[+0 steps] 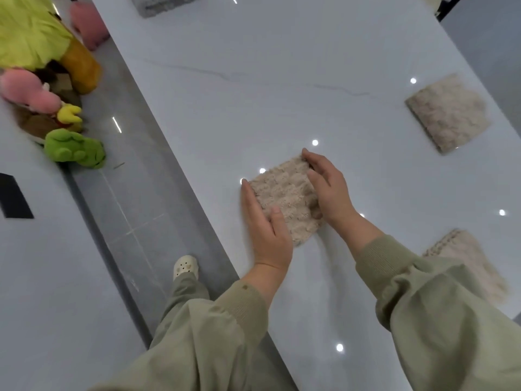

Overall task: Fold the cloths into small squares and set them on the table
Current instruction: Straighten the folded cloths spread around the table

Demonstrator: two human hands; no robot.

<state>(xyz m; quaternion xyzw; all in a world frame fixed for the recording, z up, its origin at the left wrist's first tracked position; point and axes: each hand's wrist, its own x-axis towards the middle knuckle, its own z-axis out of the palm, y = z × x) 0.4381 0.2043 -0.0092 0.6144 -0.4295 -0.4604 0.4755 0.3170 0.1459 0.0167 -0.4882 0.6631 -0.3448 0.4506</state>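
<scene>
A beige fluffy cloth (284, 193), folded into a small square, lies on the glossy white table (253, 94) near its left edge. My left hand (266, 230) lies flat along the cloth's left side with straight fingers, thumb on top. My right hand (328, 190) presses against its right side with fingers stretched over the far corner. A second folded beige square (448, 114) lies at the right. A third folded cloth (468, 263) sits at the lower right, partly hidden behind my right sleeve.
A grey folded cloth (163, 4) lies at the table's far end. Plush toys (74, 148) in green, pink and yellow are piled on a second surface at the left. A grey floor strip (135, 207) separates the two surfaces, with my shoe (186, 266) on it.
</scene>
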